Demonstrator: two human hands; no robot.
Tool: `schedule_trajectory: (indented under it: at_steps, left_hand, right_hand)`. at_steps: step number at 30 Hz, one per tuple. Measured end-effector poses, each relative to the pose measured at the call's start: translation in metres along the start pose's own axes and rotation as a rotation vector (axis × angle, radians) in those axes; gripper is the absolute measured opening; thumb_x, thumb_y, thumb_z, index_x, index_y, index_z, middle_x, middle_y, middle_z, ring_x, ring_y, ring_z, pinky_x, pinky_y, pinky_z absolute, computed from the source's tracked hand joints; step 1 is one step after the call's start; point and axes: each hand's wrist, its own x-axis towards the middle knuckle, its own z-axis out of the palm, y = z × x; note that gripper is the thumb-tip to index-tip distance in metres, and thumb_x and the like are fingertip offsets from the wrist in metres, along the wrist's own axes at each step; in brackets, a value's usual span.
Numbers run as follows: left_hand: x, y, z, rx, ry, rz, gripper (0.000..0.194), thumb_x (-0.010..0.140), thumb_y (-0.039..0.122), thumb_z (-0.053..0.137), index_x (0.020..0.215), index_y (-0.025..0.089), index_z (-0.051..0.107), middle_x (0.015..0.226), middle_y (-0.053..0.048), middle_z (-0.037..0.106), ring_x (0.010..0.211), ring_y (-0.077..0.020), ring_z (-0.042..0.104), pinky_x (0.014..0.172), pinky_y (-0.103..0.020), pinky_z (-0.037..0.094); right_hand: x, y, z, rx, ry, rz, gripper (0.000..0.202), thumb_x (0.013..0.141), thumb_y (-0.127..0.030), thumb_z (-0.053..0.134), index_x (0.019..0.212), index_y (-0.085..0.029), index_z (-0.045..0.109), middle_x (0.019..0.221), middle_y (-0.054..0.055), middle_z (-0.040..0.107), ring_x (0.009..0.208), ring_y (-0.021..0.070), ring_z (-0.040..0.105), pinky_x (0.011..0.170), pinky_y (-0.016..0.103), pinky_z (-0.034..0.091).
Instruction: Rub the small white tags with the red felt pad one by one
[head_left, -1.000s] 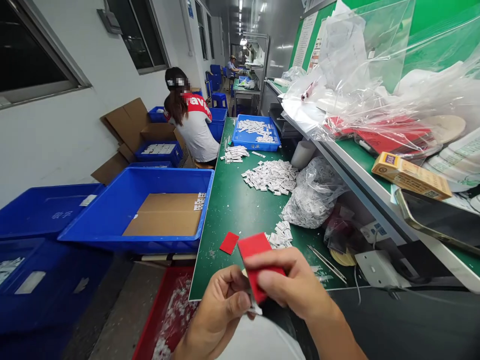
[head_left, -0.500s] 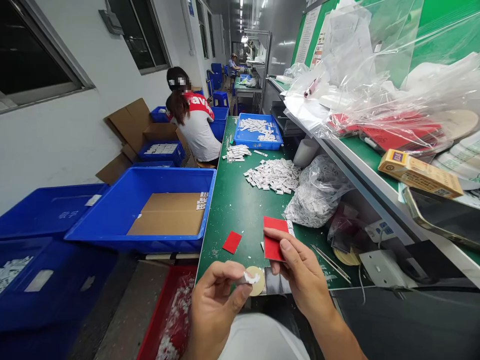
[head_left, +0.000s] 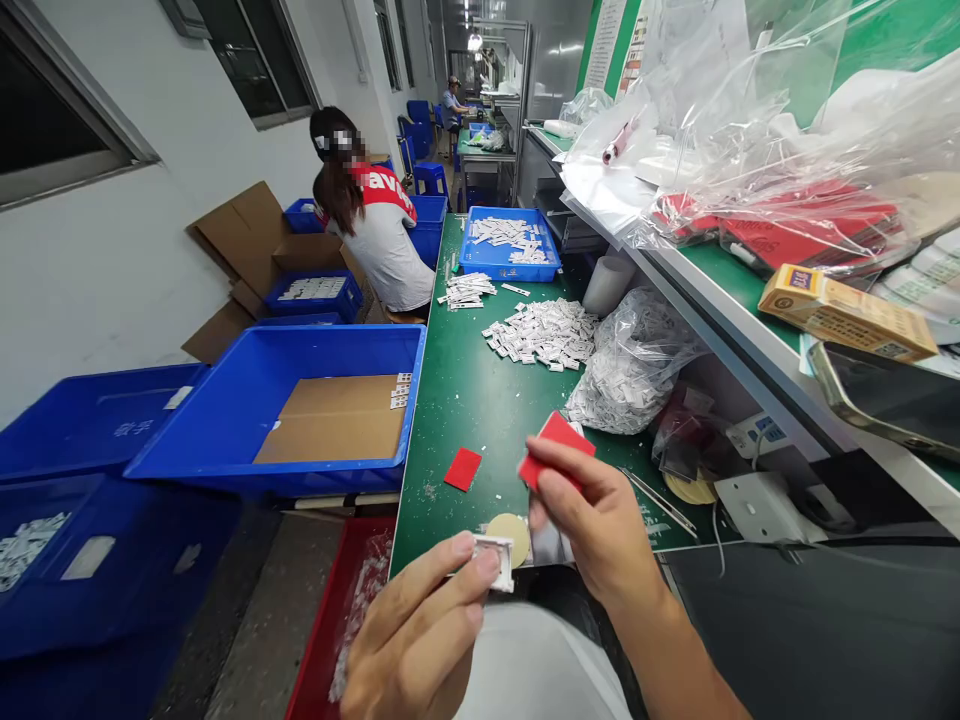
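Observation:
My left hand (head_left: 424, 630) pinches a small white plastic part (head_left: 501, 562), turned so that its framed face shows, just above the table's near edge. To its right, my right hand (head_left: 592, 510) grips a red rectangular sheet (head_left: 559, 447) between thumb and fingers, tilted over the green table (head_left: 450, 400). The hands are apart, and the sheet does not touch the part. A second, smaller red piece (head_left: 463, 468) lies flat on the table. Behind the white part sits a round cream disc (head_left: 508, 540), partly hidden by it.
A pile of white parts (head_left: 544, 333) and a clear bag of parts (head_left: 634, 370) lie farther up the table. Beyond stands a blue tray (head_left: 510, 271). Metal tweezers (head_left: 660, 503) lie at right. A large blue bin (head_left: 225, 420) stands left; a person (head_left: 382, 240) sits behind it.
My left hand has rotated the white part so its face shows, lowering it slightly. My right hand has tilted the red sheet. The view has shifted a little.

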Motion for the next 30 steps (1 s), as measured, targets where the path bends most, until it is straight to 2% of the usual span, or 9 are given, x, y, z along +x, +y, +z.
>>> schedule_trajectory:
  at_steps: [2,3,6,10,12,14,18,22,30]
  left_hand:
    - [-0.004,0.000,0.003,-0.008,0.001,-0.054,0.019,0.080,0.009,0.079,0.085,0.023,0.066,0.089,0.000,0.083,0.083,-0.0239,0.081,0.067,-0.033,0.070]
    - [-0.005,0.000,0.005,-0.023,0.021,-0.115,0.021,0.079,0.010,0.080,0.083,0.024,0.065,0.088,0.002,0.083,0.083,-0.0238,0.081,0.067,-0.033,0.070]
    - [-0.006,0.005,0.015,-0.135,0.129,-0.381,0.028,0.075,0.003,0.081,0.080,0.023,0.062,0.083,0.003,0.082,0.080,-0.0233,0.081,0.071,-0.037,0.069]
    - [0.001,0.014,0.021,-0.371,0.192,-0.674,0.032,0.074,0.003,0.081,0.075,0.022,0.055,0.077,0.004,0.081,0.075,-0.0201,0.080,0.073,-0.033,0.068]
    - [0.004,0.016,0.019,-0.441,0.174,-0.760,0.034,0.075,0.005,0.082,0.073,0.022,0.052,0.074,0.005,0.080,0.072,-0.0187,0.079,0.072,-0.031,0.068]
    - [0.005,0.015,0.017,-0.459,0.160,-0.802,0.035,0.076,0.006,0.082,0.074,0.022,0.051,0.074,0.005,0.080,0.071,-0.0184,0.079,0.071,-0.030,0.067]
    - [0.001,0.012,0.018,-0.488,0.145,-0.833,0.033,0.077,0.005,0.081,0.077,0.022,0.053,0.078,0.003,0.081,0.075,-0.0183,0.080,0.071,-0.029,0.067]
    - [0.000,0.011,0.020,-0.491,0.141,-0.829,0.034,0.077,0.001,0.079,0.079,0.023,0.054,0.080,0.003,0.082,0.079,-0.0175,0.079,0.075,-0.029,0.067]
    - [0.001,0.009,0.023,-0.477,0.117,-0.776,0.034,0.077,-0.002,0.077,0.081,0.023,0.055,0.082,0.003,0.082,0.083,-0.0177,0.079,0.076,-0.029,0.066]
  right_hand:
    - [0.001,-0.002,0.003,0.042,-0.182,0.065,0.028,0.084,-0.039,0.082,0.109,-0.026,0.083,0.063,0.001,0.075,0.048,0.0122,0.063,0.049,0.023,0.053]
    - [0.000,-0.002,0.004,0.019,-0.196,0.073,0.027,0.085,-0.038,0.082,0.108,-0.025,0.083,0.064,0.001,0.075,0.049,0.0121,0.064,0.050,0.023,0.053]
    - [0.000,-0.001,0.004,-0.080,0.023,-0.026,0.022,0.089,-0.033,0.078,0.108,-0.024,0.083,0.059,-0.002,0.070,0.052,0.0104,0.062,0.055,0.022,0.052]
    - [0.008,0.003,0.000,-0.158,-0.074,0.019,0.028,0.088,-0.038,0.077,0.108,-0.020,0.082,0.056,-0.002,0.066,0.047,0.0118,0.058,0.050,0.025,0.049]
    - [0.012,0.004,-0.002,-0.274,0.120,-0.018,0.026,0.090,-0.035,0.075,0.110,-0.020,0.081,0.061,-0.001,0.068,0.055,0.0137,0.061,0.057,0.027,0.051]
    - [0.013,0.004,-0.003,-0.344,0.265,-0.068,0.025,0.092,-0.033,0.072,0.112,-0.021,0.080,0.064,-0.001,0.069,0.060,0.0141,0.062,0.063,0.027,0.051]
    - [0.005,0.003,-0.002,-0.300,0.119,-0.066,0.023,0.098,-0.036,0.066,0.114,-0.025,0.078,0.069,-0.002,0.067,0.058,0.0115,0.056,0.059,0.024,0.047]
    - [-0.005,0.000,-0.003,-0.196,0.134,-0.059,0.023,0.102,-0.039,0.060,0.112,-0.028,0.078,0.074,-0.002,0.066,0.060,0.0104,0.052,0.054,0.021,0.042]
    - [-0.017,-0.012,-0.008,0.172,-0.198,0.025,0.030,0.098,-0.035,0.068,0.127,-0.038,0.073,0.084,0.003,0.078,0.055,0.0109,0.061,0.050,0.021,0.049]
